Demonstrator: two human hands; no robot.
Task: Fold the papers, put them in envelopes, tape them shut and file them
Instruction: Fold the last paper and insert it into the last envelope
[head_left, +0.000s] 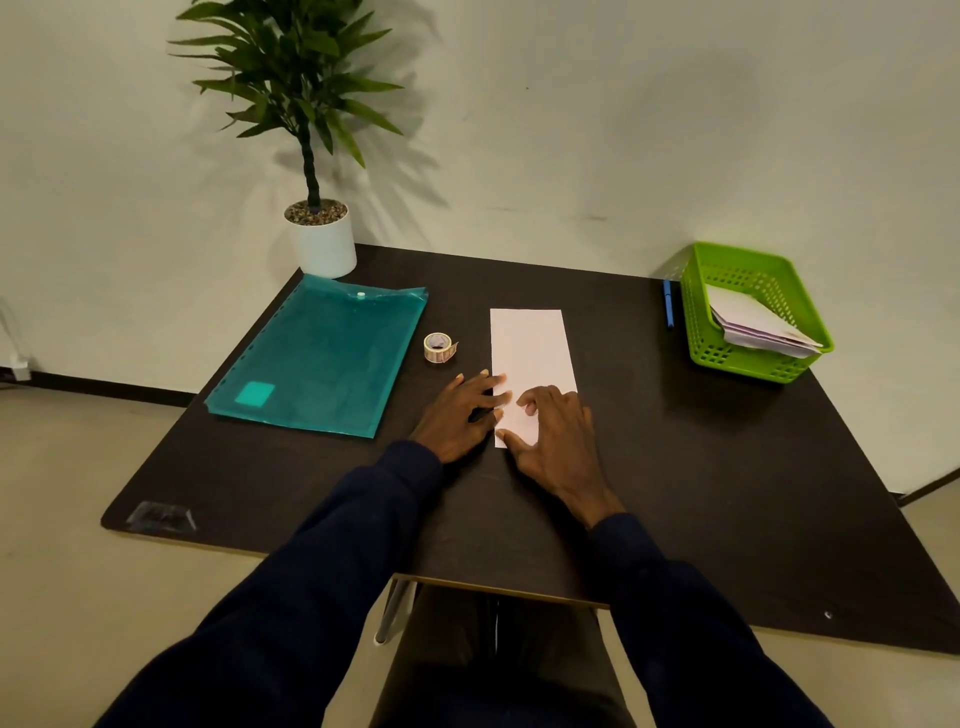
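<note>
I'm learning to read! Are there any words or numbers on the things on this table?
None can be read.
Tape roll: reddish marks on its side, too blurred to read.
Teal folder: its pale patch shows no letters.
Folded paper: looks blank.

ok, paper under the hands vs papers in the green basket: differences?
The paper lies flat on the table, one narrow strip; the basket papers lean stacked inside the green basket. The left hand and right hand press the paper; the basket papers are untouched. Both look whitish.
</note>
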